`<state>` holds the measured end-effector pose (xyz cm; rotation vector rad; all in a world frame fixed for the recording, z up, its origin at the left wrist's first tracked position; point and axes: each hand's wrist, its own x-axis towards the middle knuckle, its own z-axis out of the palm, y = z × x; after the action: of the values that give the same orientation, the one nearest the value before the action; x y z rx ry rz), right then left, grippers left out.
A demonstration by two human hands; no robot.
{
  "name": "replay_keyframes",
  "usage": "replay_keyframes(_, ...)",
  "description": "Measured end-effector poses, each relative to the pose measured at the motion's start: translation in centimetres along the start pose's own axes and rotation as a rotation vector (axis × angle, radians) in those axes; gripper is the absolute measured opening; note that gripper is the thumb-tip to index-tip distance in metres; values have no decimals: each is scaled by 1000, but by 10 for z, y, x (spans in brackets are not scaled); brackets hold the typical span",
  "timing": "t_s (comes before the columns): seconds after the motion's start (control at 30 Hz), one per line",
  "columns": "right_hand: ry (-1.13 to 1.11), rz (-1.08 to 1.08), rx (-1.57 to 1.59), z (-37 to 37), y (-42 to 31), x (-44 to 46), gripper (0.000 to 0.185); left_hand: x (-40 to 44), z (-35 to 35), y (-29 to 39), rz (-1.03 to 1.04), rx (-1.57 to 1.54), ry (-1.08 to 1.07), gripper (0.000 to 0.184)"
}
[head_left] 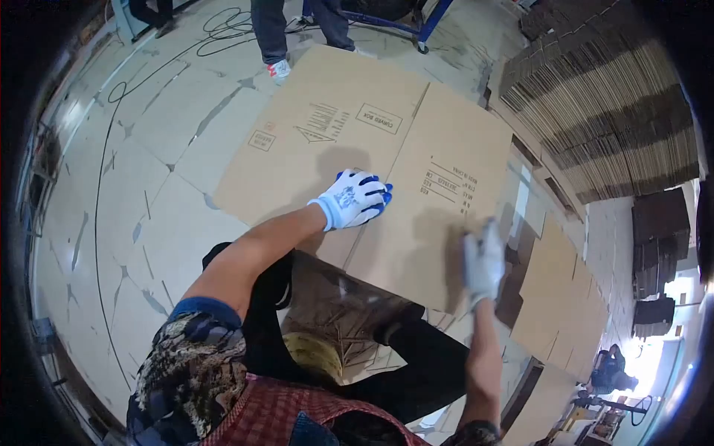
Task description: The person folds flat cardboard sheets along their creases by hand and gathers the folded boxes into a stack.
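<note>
A large flat cardboard box, printed with upside-down text and a folding seam down its middle, lies in front of me. My left hand, in a white and blue work glove, rests on the cardboard beside the seam. Its fingers are stretched out, and it grips nothing that I can see. My right hand, gloved too, is at the right edge of the same cardboard. Motion blurs its fingers, so their hold on the edge cannot be made out.
Tall stacks of flattened cardboard stand at the right. More cardboard sheets lie low beside my right hand. A person's legs are just beyond the box. A wheeled blue frame is behind, and a black cable crosses the floor.
</note>
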<state>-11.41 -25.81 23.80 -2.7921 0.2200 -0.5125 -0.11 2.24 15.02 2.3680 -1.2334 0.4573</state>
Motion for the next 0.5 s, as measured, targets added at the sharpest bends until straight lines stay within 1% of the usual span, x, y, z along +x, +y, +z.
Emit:
replay_keyframes(0.07, 30, 115, -168, 18, 65, 45, 42, -4, -1, 5, 8, 1, 10, 21)
replay_keyframes(0.1, 33, 115, -160, 24, 86, 59, 42, -4, -1, 5, 26, -7, 58, 20)
replay_keyframes(0.17, -290, 431, 280, 36, 120, 85, 45, -3, 1, 3, 61, -23, 161, 19)
replay_keyframes(0.2, -458, 584, 500, 41, 122, 94, 48, -2, 1, 2, 58, -19, 160, 19)
replay_keyframes(0.23, -463, 582, 501, 42, 126, 98, 48, -1, 0, 2, 48, -30, 146, 18)
replay_keyframes(0.33, -638, 634, 708, 12, 106, 102, 40, -1, 2, 3, 17, -65, 111, 15)
replay_keyframes(0.37, -646, 635, 704, 19, 110, 105, 40, -1, 4, 2, 14, -77, 120, 16)
replay_keyframes(0.47, -412, 391, 82, 46, 131, 102, 34, 0, 13, -3, -6, -123, 120, 16)
replay_keyframes(0.5, -416, 406, 79, 42, 121, 100, 34, 0, 12, -4, -6, -117, 94, 16)
